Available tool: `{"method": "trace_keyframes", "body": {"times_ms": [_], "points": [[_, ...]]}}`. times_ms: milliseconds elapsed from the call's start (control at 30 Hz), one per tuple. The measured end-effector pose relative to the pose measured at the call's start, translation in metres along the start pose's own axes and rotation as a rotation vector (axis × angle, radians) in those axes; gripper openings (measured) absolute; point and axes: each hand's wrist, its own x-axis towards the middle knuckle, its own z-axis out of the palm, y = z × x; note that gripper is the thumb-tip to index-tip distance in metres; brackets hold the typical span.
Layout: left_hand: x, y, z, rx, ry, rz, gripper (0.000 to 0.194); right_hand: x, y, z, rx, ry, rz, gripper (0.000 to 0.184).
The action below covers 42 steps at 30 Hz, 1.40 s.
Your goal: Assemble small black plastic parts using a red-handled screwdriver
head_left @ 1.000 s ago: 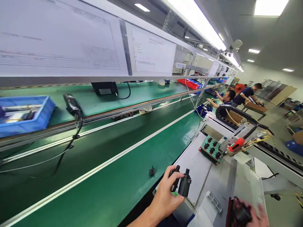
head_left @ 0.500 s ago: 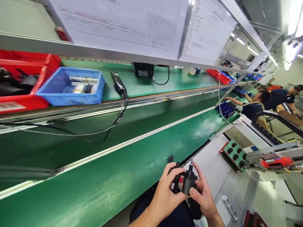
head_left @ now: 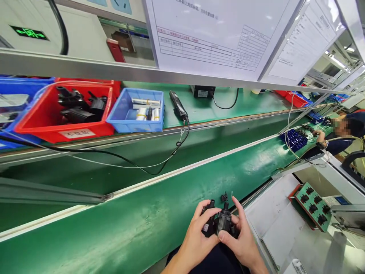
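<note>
My left hand (head_left: pixel 196 232) is wrapped round a black cylindrical part with a small white label (head_left: pixel 209 224); its kind I cannot make out. Thumb and fingertips also meet the neighbouring ribbed black part with a spout (head_left: pixel 224 219), which looks like a small pump. From the other side my right hand (head_left: pixel 242 236) grips that ribbed part, thumb across its lower end, index finger raised. By the index fingertip shows a thin pale piece (head_left: pixel 232 194), too small to name. Just beyond lies a small black fitting (head_left: pixel 224 196) on the green belt (head_left: pixel 142 224).
On the shelf stand a red bin (head_left: pixel 82 131) of black parts, a blue bin (head_left: pixel 135 125) and a black corded tool (head_left: pixel 178 106). At right, a green tray (head_left: pixel 309 199) carries several black parts. A co-worker (head_left: pixel 346 129) sits farther along the belt.
The camera view has swung left, bringing more of the bins into sight. Both black parts stay in my hands; the pale piece over the ribbed part's spout now appears beside my right index finger.
</note>
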Motion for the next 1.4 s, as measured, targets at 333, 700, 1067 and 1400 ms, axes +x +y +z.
{"method": "trace_keyframes", "body": {"times_ms": [333, 700, 1067, 1400], "points": [[-0.015, -0.009, -0.026, -0.086, 0.063, -0.119, 0.049, 0.012, -0.022, 0.033, -0.223, -0.025, 0.113, 0.111], [-0.012, -0.106, -0.005, -0.193, 0.157, -0.2, 0.058, 0.039, 0.011, 0.029, 0.07, 0.056, 0.087, 0.092], [-0.012, -0.21, -0.003, 0.145, 0.338, -0.479, 0.056, 0.052, 0.036, 0.011, 0.68, 0.258, 0.261, 0.066], [-0.034, -0.034, 0.023, -0.538, -0.139, 0.026, 0.072, 0.031, 0.012, 0.029, 0.665, 0.074, -0.138, 0.053]]}}
